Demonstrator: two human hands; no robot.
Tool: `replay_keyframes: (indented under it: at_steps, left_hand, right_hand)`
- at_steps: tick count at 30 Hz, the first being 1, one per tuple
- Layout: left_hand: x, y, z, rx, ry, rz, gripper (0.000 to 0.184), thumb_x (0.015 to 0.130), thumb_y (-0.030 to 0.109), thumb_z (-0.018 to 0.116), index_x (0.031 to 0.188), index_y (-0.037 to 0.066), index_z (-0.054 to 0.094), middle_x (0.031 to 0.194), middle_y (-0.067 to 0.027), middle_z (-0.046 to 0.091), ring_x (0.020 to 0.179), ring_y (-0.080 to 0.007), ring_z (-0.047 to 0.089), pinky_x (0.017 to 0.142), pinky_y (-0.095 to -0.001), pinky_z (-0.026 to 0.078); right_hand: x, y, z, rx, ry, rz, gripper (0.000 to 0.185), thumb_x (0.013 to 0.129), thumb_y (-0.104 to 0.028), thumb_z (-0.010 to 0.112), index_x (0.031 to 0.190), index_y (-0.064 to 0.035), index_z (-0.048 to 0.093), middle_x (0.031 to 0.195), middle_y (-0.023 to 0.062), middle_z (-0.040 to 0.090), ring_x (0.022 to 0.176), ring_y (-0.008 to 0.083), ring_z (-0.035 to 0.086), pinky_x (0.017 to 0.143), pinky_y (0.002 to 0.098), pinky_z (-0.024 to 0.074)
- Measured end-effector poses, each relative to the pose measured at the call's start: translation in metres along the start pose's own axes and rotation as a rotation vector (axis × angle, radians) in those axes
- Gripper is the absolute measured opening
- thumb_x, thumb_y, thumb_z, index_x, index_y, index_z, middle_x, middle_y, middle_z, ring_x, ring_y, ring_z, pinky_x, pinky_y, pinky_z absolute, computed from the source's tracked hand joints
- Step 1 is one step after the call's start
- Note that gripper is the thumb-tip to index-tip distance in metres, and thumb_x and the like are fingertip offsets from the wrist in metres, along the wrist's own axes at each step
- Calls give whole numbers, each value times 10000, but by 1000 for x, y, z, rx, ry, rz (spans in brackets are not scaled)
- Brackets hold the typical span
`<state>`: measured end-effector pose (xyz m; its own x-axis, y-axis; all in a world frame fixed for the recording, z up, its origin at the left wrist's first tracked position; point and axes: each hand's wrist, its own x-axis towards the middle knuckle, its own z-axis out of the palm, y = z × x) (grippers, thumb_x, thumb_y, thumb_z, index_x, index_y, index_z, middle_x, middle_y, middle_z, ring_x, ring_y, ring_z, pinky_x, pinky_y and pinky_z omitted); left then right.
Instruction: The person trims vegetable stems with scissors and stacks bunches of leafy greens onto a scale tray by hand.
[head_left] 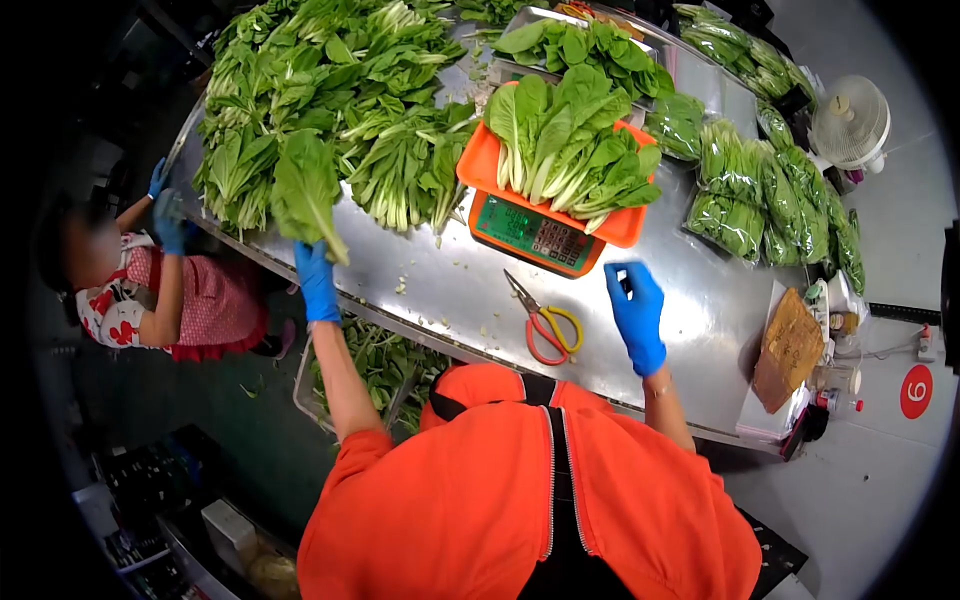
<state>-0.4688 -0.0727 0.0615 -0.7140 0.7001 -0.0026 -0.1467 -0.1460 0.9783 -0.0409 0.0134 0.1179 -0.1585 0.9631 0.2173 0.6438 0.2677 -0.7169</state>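
My left hand, in a blue glove, is closed near the stem end of a large leafy green at the table's near edge. To the right, my gloved right hand has its fingers curled towards the thumb around a small dark gap; I cannot make out whether anything is in it. It is beside a digital scale with a lit display. An orange tray on the scale holds a bunch of leafy greens. Below the scale lie scissors with red and yellow handles.
A large heap of greens covers the metal table's left side. Bagged greens, a fan and a brown board are at right. Another person stands at left. Below is a crate of leaves.
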Motion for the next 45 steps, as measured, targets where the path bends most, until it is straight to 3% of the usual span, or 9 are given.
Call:
replay_keyframes:
  at_steps: [5,11,18,24,32,35,38,41,45]
  left_hand:
    - [-2,-53,-44,471,185,10,352,736,17,482,1078,-45,419,967,-124,527,839,-197,525,742,-288,422]
    - [-1,-82,-33,517,242,-10,402,704,57,506,1074,-65,405,982,-186,533,848,-261,526,759,-317,408]
    - [-10,-72,-21,733,203,-21,368,697,78,490,1030,-61,420,906,-192,547,774,-287,538,685,-346,423]
    - [-17,-25,16,-188,100,-103,327,748,35,450,1071,-18,434,963,-124,529,818,-191,526,705,-299,437]
    - [-14,42,215,53,-354,88,240,769,126,477,977,7,475,810,-64,521,695,-134,468,619,-252,396]
    - [11,-15,258,464,-492,116,275,740,167,497,950,-10,472,836,-141,541,726,-221,523,662,-323,422]
    - [22,-33,275,953,-310,482,313,709,208,509,921,-22,485,895,-231,534,814,-343,531,711,-409,426]
    - [17,8,269,1266,-514,305,349,702,261,516,891,-32,537,803,-241,563,770,-375,539,701,-397,431]
    - [26,26,250,1042,-679,156,466,716,367,558,925,-49,542,826,-223,577,768,-344,556,692,-360,432]
  right_hand:
    - [-70,31,16,-28,-362,48,227,723,-160,607,938,-97,570,778,58,565,618,170,562,564,267,459]
    - [-73,28,60,-355,-550,-199,569,660,-207,600,1186,-140,392,864,126,499,654,290,520,596,378,442]
    - [-67,23,70,-295,-658,-102,574,674,-240,565,1201,-125,368,885,147,497,706,307,542,595,377,456]
    - [-70,23,85,-219,-622,-152,562,675,-235,553,1192,-116,369,891,147,496,708,316,545,580,379,465]
    - [-70,19,84,-199,-643,-160,506,686,-194,528,1167,-114,394,874,152,508,723,319,545,602,384,461]
    - [-70,21,83,-184,-606,-197,496,684,-165,528,1159,-97,401,849,156,512,699,314,548,577,382,461]
    - [-69,26,84,-164,-587,-210,496,682,-174,535,1156,-102,405,847,147,512,696,310,549,579,375,462]
    - [-73,24,83,-141,-595,-215,492,685,-176,536,1153,-102,407,838,145,509,690,306,550,571,373,462]
    - [-66,17,86,-113,-614,-243,480,690,-152,526,1151,-90,406,821,158,507,675,307,549,548,380,460]
